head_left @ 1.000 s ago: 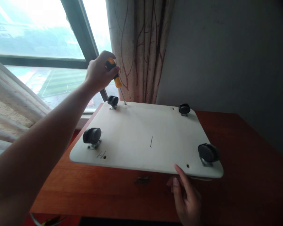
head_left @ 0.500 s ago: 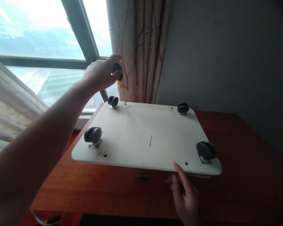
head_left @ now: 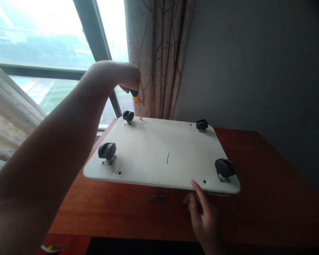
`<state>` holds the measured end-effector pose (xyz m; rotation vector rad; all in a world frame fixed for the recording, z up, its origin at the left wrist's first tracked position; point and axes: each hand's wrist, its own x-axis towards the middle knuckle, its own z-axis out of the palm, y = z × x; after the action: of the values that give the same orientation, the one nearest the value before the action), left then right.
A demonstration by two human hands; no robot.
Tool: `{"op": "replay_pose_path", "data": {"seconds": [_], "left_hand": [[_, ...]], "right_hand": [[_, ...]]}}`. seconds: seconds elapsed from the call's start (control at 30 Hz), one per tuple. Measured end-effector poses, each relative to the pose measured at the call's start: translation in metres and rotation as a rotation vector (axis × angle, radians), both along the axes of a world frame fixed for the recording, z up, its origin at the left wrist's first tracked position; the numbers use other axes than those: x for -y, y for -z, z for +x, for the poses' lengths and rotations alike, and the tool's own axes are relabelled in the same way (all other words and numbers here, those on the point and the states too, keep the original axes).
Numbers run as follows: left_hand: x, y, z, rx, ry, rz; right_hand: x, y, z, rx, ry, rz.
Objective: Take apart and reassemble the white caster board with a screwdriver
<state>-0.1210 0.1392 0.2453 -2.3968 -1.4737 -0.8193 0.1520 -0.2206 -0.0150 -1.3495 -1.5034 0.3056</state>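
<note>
My left hand [head_left: 130, 77] is wrapped round the handle of a yellow and black screwdriver [head_left: 136, 98]. Its metal shaft stands nearly upright, the tip at a hole near the far left edge of a white board [head_left: 154, 152]. A black caster wheel [head_left: 128, 115] sits just left of that tip. Other casters are fixed at the remaining corners, among them the near left caster [head_left: 107, 151] and the near right caster [head_left: 224, 168]. At the board's front edge is my right hand [head_left: 203, 214], index finger resting on the rim and the other fingers loosely apart.
Beneath the board is a reddish-brown wooden table [head_left: 108, 209]. Small metal pieces, probably screws [head_left: 158, 198], lie in front of the board. Behind stand a curtain [head_left: 159, 63], a window [head_left: 50, 42] and a grey wall [head_left: 250, 63]. A cable [head_left: 58, 249] shows at lower left.
My left hand has rolled over at the wrist, its back and forearm now higher, while still gripping the screwdriver. The tip stays at the same hole. My right hand keeps its place on the board's edge.
</note>
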Motion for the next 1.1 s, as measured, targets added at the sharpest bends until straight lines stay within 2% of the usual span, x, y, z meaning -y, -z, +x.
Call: {"op": "replay_pose_path", "data": {"seconds": [0.13, 0.2, 0.3, 0.4, 0.6, 0.67, 0.77, 0.9, 1.03, 1.1], "left_hand": [[-0.004, -0.004, 0.004, -0.039, 0.021, -0.054], [-0.009, -0.012, 0.009, -0.138, 0.018, -0.208], [-0.021, -0.028, 0.015, -0.346, -0.045, -0.567], [-0.032, -0.038, 0.014, -0.403, -0.042, -0.696], [-0.041, -0.032, -0.001, -0.372, 0.109, -0.584], [-0.043, -0.028, -0.002, -0.386, 0.083, -0.513], [-0.048, -0.024, -0.003, -0.47, -0.027, -0.403], [-0.061, -0.023, -0.006, -0.564, -0.126, -0.345], [-0.069, -0.023, -0.006, -0.583, -0.076, -0.286], [-0.067, -0.022, -0.007, -0.533, -0.034, -0.314]], "right_hand": [[-0.001, 0.001, 0.0, 0.006, -0.01, 0.011], [-0.001, 0.001, 0.0, 0.004, -0.016, 0.006], [-0.001, 0.002, 0.0, -0.007, -0.025, 0.001], [-0.001, 0.003, 0.0, -0.014, -0.03, -0.006], [-0.001, 0.004, 0.0, -0.015, -0.031, -0.007], [-0.001, 0.003, 0.0, -0.011, -0.031, 0.001], [-0.002, 0.0, -0.001, -0.008, -0.024, 0.005], [-0.003, -0.002, -0.001, -0.008, -0.028, 0.013], [-0.003, -0.001, -0.001, -0.007, -0.03, 0.008], [-0.003, 0.0, 0.0, -0.008, -0.029, 0.002]]}}
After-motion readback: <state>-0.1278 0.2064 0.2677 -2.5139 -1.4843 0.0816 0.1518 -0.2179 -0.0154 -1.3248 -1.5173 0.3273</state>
